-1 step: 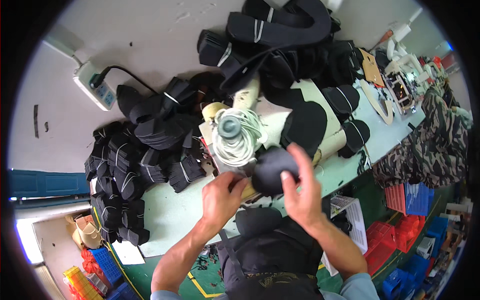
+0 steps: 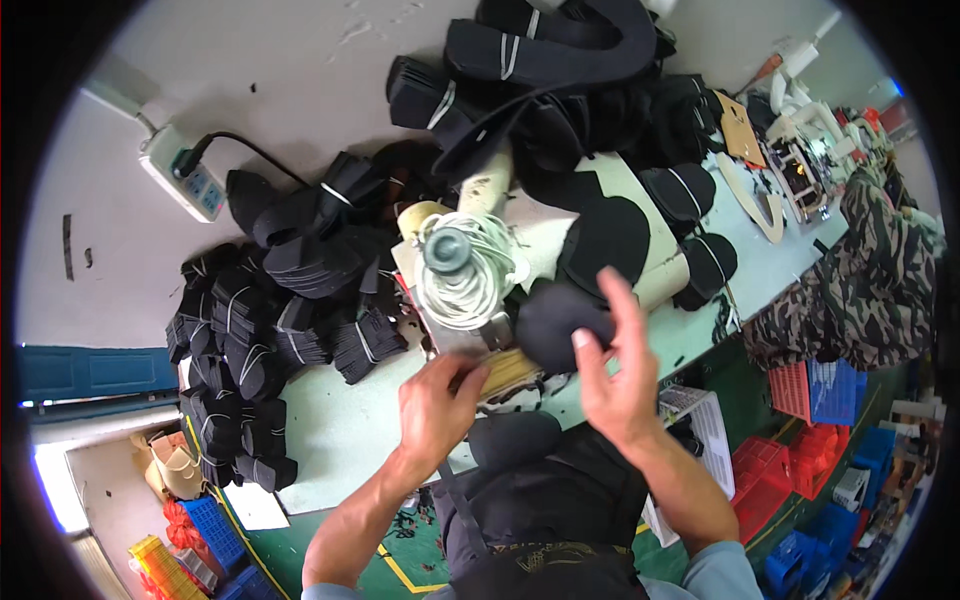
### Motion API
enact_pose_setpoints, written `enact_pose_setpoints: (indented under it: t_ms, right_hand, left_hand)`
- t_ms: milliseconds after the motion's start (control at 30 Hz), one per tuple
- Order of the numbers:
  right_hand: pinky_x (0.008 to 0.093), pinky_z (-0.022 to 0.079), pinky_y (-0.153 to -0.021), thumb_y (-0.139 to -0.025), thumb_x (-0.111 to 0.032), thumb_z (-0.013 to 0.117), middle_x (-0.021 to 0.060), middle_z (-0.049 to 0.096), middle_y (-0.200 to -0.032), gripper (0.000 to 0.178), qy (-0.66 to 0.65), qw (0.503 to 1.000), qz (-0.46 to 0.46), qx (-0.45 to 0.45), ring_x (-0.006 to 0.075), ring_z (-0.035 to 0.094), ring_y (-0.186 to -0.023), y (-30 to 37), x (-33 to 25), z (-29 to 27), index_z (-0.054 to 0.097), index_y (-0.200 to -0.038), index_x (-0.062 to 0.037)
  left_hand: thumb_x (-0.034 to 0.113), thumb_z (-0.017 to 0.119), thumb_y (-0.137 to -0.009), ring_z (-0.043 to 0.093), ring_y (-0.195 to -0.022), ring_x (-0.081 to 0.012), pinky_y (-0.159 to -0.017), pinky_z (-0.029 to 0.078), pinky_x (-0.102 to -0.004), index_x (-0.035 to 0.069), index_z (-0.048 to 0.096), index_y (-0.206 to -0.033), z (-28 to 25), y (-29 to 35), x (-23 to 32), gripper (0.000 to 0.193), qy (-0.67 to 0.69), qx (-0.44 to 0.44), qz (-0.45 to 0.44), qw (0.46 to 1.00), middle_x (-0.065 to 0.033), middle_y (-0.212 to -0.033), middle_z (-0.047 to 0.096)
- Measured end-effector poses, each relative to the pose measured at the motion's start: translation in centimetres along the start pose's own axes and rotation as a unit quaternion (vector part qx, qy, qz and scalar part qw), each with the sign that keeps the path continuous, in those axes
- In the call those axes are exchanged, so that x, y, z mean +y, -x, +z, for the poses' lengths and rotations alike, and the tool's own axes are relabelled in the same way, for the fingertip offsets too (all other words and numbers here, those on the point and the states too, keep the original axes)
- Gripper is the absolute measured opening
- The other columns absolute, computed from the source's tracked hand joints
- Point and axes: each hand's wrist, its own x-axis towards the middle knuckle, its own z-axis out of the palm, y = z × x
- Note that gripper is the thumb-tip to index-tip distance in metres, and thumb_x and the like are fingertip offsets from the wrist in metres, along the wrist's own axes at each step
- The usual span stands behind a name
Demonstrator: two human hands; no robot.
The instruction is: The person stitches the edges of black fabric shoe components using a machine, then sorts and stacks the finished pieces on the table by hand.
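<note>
My right hand (image 2: 622,385) grips the right edge of a black rounded fabric or foam piece (image 2: 560,328) between thumb and fingers. The piece is tilted and slightly blurred. My left hand (image 2: 438,403) is closed, fingers curled and thumb pressed in, beside a yellowish strip (image 2: 505,374) at the machine's near edge. Whatever those fingers hold, if anything, is hidden. Behind both hands stands a machine with a coil of white cord (image 2: 472,275) around a grey-green spool top (image 2: 447,250). More black rounded pieces (image 2: 605,242) lie on the board behind my right hand.
Tied bundles of black pieces (image 2: 240,305) crowd the table's left side; larger bundles (image 2: 560,50) are piled at the back. A power strip (image 2: 190,175) hangs on the wall. At right are a camouflage cloth (image 2: 855,295), a white crate (image 2: 700,440) and red crates (image 2: 765,480).
My right hand has moved a little to the right with the black piece, away from my left hand. More of the yellowish strip shows between them. My left hand has shifted slightly left.
</note>
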Motion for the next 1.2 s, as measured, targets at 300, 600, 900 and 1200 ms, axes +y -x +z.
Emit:
enact_pose_setpoints:
  t_ms: [300, 600, 900, 1200]
  right_hand:
    - [0.0522, 0.042, -0.1, -0.068, 0.004, 0.065, 0.0149, 0.063, -0.115, 0.029, 0.155, 0.975, -0.144, 0.069, 0.0398, 0.054, -0.118, -0.3, 4.4, -0.6, 0.069, -0.096, -0.0043]
    - [0.0397, 0.049, -0.082, -0.07, 0.0, 0.061, 0.0083, 0.067, -0.092, 0.016, -0.113, 0.971, -0.093, -0.19, 0.0286, 0.061, -0.096, 5.6, 3.3, 3.1, 0.071, -0.081, -0.0075]
    - [0.0432, 0.051, -0.076, -0.067, -0.007, 0.062, 0.0117, 0.07, -0.085, 0.02, -0.146, 0.934, 0.035, -0.323, 0.0339, 0.066, -0.086, 2.6, 1.8, 4.7, 0.073, -0.083, -0.0064]
    - [0.0283, 0.052, -0.08, -0.087, -0.006, 0.064, 0.0084, 0.071, -0.1, 0.022, -0.113, 0.94, 0.163, -0.279, 0.0135, 0.066, -0.089, 1.4, 2.3, 1.6, 0.069, -0.108, -0.0033]
  left_hand:
    - [0.017, 0.076, -0.077, 0.058, -0.099, -0.0398, -0.081, 0.05, -0.0474, 0.002, 0.06, -0.115, 5.1, 8.8, -8.6, 0.044, -0.137, -0.096, 0.107, 0.98, -0.0207, -0.109, 0.06]
    - [0.015, 0.065, -0.092, 0.061, -0.076, -0.0212, -0.07, 0.049, -0.0327, -0.005, 0.066, -0.098, 2.2, 6.5, -4.9, 0.021, 0.057, -0.218, -0.035, 0.974, -0.0162, -0.088, 0.069]
    - [0.019, 0.062, -0.094, 0.049, -0.066, -0.0115, -0.057, 0.038, -0.0268, -0.003, 0.068, -0.108, -4.9, -0.4, -3.2, 0.028, 0.092, -0.192, -0.032, 0.977, -0.0027, -0.081, 0.062]
    - [0.017, 0.071, -0.086, 0.064, -0.077, -0.0112, -0.07, 0.05, -0.0258, 0.0, 0.072, -0.102, -2.7, -2.9, 0.2, 0.023, 0.08, -0.146, -0.058, 0.984, -0.0072, -0.086, 0.072]
